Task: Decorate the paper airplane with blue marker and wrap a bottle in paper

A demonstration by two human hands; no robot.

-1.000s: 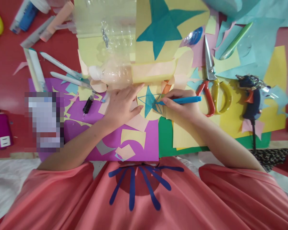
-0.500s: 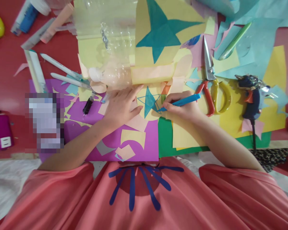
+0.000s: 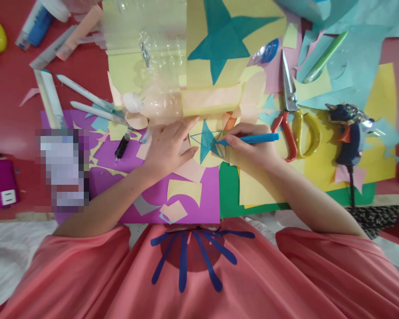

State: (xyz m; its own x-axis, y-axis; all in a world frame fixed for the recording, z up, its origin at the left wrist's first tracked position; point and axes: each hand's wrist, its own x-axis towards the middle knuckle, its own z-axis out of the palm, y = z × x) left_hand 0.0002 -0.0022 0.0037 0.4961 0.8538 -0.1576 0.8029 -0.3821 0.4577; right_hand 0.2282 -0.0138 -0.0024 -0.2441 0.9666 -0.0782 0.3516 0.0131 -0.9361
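Blue marker (image 3: pixel 252 139) gripped in right hand (image 3: pixel 252 148); small star (image 3: pixel 208 141) part-coloured, right points left bare; paper pressed flat under open left hand (image 3: pixel 168 148).

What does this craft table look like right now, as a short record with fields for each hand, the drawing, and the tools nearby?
left hand: flat, pressing down the yellow paper beside the drawing
right hand: holding a blue pen, tip at the small star
small star: blue outline, partly coloured in
large star: teal, on yellow paper farther back
scissors: red and yellow handles, lying right of the pen hand
glue gun: dark, lying at the far right
plastic bottle: clear, lying behind the left hand
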